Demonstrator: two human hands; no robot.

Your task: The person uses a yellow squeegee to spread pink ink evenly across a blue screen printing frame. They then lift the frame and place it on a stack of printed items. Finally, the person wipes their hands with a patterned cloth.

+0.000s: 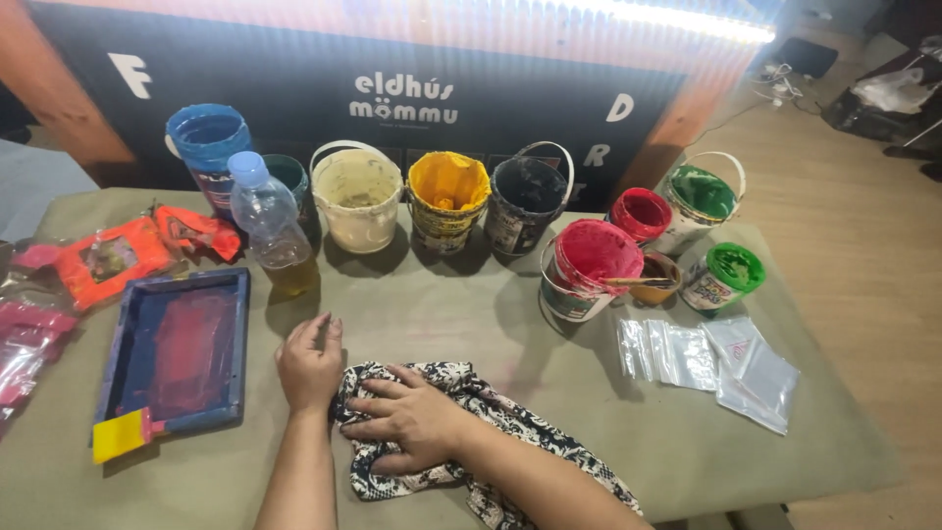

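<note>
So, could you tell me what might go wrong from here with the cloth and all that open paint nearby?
1. The right hand presses the cloth on the table; pulled wide, it might catch the red bucket.
2. The left hand rests beside the screen frame, whose pink ink could smear onto it.
3. The bottle stands close and could tip.

floor (863,226): light wood planks | wall panel (294,108): dark (ribbed top) | strip light (677,18): bright white
</note>
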